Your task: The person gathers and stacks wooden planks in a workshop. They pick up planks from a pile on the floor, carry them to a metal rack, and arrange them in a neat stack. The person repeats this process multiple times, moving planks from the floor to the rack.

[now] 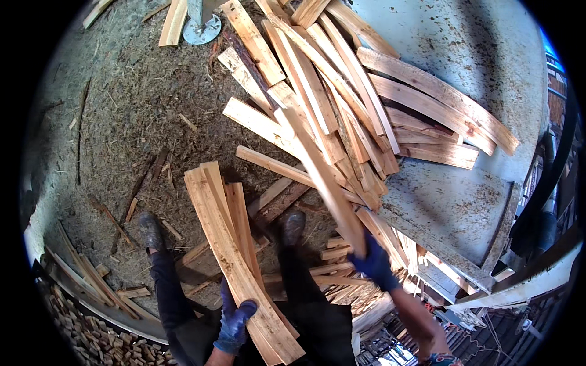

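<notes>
My left hand (235, 320), in a blue glove, is closed around a bundle of several long wooden boards (227, 244) in front of my legs. Its thumb lies over the top board, and the fingers are partly hidden beneath. On the right, my gloved right hand (375, 263) grips the near end of a single wooden board (323, 177). That board is blurred and slants up and to the left, over the edge of a large heap of boards (329, 79). Where the right fingers wrap round the wood they are hidden or smeared.
The heap rests partly on a pale, dirt-specked metal surface (452, 201). Bark strips (137, 183) and chips litter the ground (152, 104). A metal post foot (201, 29) stands at the top. More cut wood (91, 323) lies lower left; thin offcuts (360, 293) lie beside my right leg.
</notes>
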Motion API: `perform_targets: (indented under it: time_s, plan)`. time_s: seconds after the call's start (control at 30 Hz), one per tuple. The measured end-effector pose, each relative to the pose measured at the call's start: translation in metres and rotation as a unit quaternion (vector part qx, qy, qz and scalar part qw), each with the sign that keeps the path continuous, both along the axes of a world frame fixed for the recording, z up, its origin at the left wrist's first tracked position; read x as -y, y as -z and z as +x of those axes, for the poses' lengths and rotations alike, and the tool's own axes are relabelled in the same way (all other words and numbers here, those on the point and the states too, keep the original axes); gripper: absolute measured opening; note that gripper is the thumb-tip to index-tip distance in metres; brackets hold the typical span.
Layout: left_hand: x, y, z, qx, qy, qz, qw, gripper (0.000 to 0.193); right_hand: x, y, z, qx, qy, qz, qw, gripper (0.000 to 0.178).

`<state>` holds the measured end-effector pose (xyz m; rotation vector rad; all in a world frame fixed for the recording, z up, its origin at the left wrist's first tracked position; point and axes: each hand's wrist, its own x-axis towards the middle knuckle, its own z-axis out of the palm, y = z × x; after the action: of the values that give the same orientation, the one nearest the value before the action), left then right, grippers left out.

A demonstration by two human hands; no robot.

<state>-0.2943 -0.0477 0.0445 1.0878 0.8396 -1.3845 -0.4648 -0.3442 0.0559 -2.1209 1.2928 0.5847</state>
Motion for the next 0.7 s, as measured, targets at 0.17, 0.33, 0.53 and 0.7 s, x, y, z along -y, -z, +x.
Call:
perform_targets:
  time_s: [0.17,0.33,0.53,0.7]
  plan:
    - [0.001,0.012,0.002,0.131,0.027,0.019,0.991,0.088,-0.108,-0.021,0.053,0.061,0.171,0.322,0.929,0.076]
    - [-0.008,0.061,0.027,0.304,0.045,0.057,0.95,0.089,-0.173,0.07,0.11,0.204,0.135,0.314,0.918,0.066]
    - [-0.098,0.176,-0.013,0.267,0.096,0.11,0.953,0.087,-0.254,0.21,0.062,0.221,0.052,0.255,0.94,0.07]
    - [-0.114,0.207,-0.014,0.175,0.095,0.121,0.972,0.072,-0.253,0.222,0.025,0.064,0.066,0.331,0.939,0.065]
